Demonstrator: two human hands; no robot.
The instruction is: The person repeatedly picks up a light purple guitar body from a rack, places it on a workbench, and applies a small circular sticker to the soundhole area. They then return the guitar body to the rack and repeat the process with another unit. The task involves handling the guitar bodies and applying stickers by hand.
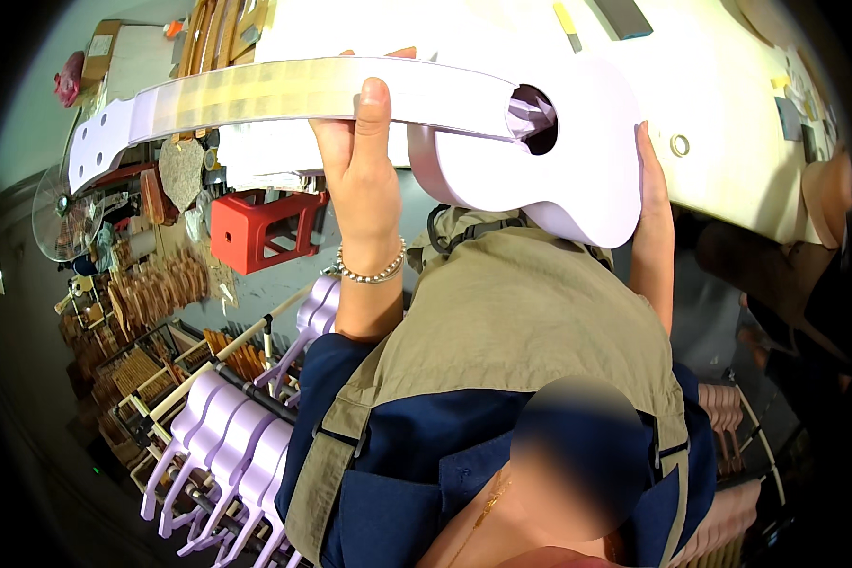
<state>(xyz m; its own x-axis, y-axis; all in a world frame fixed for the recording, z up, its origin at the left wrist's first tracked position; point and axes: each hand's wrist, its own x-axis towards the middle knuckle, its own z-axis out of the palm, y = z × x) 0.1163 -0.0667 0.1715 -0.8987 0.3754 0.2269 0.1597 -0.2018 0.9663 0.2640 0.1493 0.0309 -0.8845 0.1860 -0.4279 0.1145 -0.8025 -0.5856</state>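
A pale lilac ukulele lies across in front of me, its headstock to the left and its body to the right. Yellowish tape covers much of the fretboard, and crumpled material shows inside the sound hole. My left hand is closed round the neck, thumb over the front and the other fingers mostly hidden behind. Against the right end of the body rests my right hand, gripping its edge; most of those fingers are out of sight. The lower side of the body is close to my olive apron.
Beyond the ukulele is a pale worktable with a small ring and a dark block. A red stool stands left. Racked lilac ukulele bodies hang lower left. Another person's arm reaches in at right.
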